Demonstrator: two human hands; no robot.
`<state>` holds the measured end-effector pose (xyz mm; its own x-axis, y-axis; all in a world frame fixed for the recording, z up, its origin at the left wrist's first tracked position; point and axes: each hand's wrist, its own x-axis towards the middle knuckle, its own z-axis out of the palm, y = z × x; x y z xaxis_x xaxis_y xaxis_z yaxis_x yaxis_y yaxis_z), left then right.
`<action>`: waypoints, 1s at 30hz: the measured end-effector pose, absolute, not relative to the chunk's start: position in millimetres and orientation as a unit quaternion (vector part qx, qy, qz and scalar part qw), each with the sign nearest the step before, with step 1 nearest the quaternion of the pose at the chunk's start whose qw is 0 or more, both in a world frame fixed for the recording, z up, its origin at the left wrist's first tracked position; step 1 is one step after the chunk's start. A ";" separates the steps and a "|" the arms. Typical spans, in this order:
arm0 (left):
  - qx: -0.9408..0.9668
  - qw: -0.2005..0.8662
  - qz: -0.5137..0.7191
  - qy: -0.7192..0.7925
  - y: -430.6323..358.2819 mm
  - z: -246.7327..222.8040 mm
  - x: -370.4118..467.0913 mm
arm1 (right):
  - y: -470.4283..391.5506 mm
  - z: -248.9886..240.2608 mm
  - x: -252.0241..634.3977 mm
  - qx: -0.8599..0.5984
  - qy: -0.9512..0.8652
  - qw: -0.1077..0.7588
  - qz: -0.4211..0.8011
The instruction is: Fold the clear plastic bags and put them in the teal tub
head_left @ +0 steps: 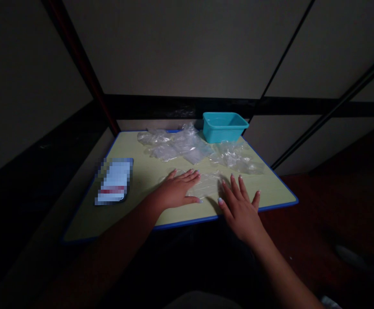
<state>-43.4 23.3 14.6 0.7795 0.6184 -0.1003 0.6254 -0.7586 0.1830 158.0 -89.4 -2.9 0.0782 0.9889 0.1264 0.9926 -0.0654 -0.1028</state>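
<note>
A clear plastic bag lies spread on the pale yellow table near its front edge. My left hand rests flat over the bag's left part, its fingers extended to the right. At the bag's right end is my right hand, palm down with the fingers spread. Neither hand grips anything. Behind them lie crumpled clear bags, one heap at the back middle and another to the right.
A turquoise basket stands at the table's back right. On the left side lies a phone with a blurred screen. The table has a blue rim, and wall panels rise behind it.
</note>
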 end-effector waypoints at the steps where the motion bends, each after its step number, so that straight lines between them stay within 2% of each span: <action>1: 0.938 0.102 -0.018 0.332 23.5 13.8 -43.5 | -88.1 0.0 154.1 -0.712 -0.697 0.083 0.000; 6: 0.939 0.091 -0.021 0.332 25.0 10.1 -44.0 | -75.0 15.4 130.8 -0.616 -0.779 0.076 0.088; 12: 0.930 0.079 -0.029 0.357 24.8 8.7 -43.5 | -52.7 18.4 124.2 -0.594 -0.794 0.045 0.122; 18: 0.930 0.083 -0.005 0.359 25.6 4.6 -43.7 | -44.4 18.4 139.7 -0.628 -0.771 0.012 0.103; 30: 0.926 0.098 -0.008 0.365 25.7 5.7 -44.0 | -34.1 10.2 170.1 -0.714 -0.697 0.009 0.063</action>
